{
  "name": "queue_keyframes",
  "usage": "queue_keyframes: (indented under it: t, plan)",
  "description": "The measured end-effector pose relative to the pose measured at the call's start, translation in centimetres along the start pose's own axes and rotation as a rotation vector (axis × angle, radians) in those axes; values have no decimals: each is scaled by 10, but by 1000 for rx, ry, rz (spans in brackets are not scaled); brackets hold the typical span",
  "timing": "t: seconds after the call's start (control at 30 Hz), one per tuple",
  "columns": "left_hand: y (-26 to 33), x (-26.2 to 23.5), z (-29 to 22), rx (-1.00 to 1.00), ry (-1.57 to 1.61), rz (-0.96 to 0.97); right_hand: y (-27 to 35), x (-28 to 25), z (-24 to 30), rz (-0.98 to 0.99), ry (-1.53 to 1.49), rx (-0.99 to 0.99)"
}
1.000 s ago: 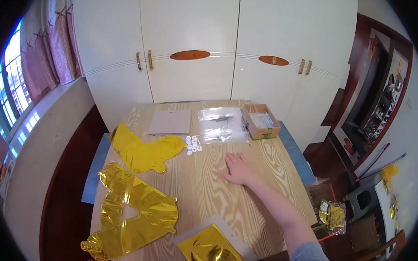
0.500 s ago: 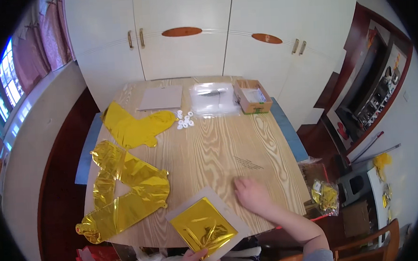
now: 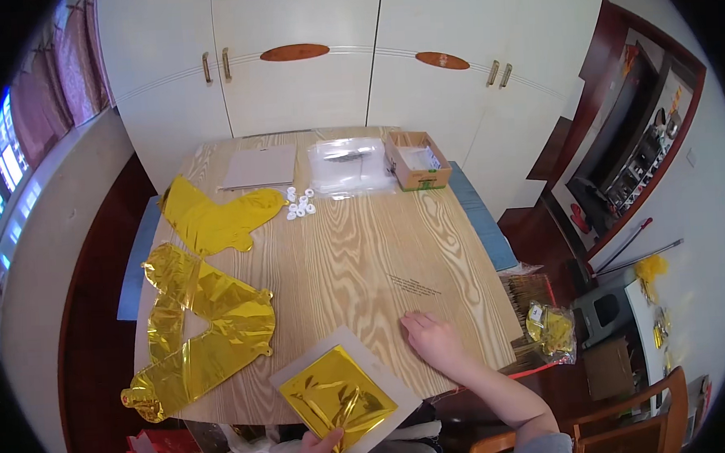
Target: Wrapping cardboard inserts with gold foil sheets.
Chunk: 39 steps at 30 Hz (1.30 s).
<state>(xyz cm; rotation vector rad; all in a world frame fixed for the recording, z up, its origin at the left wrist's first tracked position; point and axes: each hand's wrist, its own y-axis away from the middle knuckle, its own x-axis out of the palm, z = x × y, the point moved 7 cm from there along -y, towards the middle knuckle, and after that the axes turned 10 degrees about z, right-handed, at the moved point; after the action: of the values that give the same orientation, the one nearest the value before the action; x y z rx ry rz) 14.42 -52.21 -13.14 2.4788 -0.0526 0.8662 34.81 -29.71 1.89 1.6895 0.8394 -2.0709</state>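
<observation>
My left hand grips the near edge of a pale card sheet at the front of the table. A folded square of shiny gold foil lies on that card, under my left thumb. My right hand rests on the tabletop to the right of the card. Its fingers point away from me, slightly bent and touching the surface, and I see nothing in them. Just beyond them are small dark printed lines; I cannot tell whether they sit on clear film.
Two gold foil balloons, one crinkled and one smoother, lie flat at left. Farther back are white rings, a grey card stack, clear bags and a cardboard box. A wooden chair stands at right.
The view has shifted slightly, so the table appears farther left. My right hand has slid a little to the right across the tabletop. My left hand still holds the card and foil.
</observation>
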Motion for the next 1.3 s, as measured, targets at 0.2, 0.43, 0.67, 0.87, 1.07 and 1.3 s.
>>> queue_keyframes:
  t: [0.2,0.43,0.67,0.87,1.07,1.3]
  plan:
    - [23,1,-12,78,-73,-22,15,-9,14,-76,-10,-62]
    - [2,-10,35,-108,-103,148,26,-5,24,-62,21,-73]
    - [16,-6,24,-135,-98,10,32,-11,29,-124,-61,-39]
    - [29,-21,22,-131,-124,34,37,-9,35,-129,-8,-57]
    - [41,-6,-2,-102,-67,-89,41,-16,42,-121,-88,-46]
    - [43,-12,-2,-87,-104,-108,41,-13,43,-91,-153,-6]
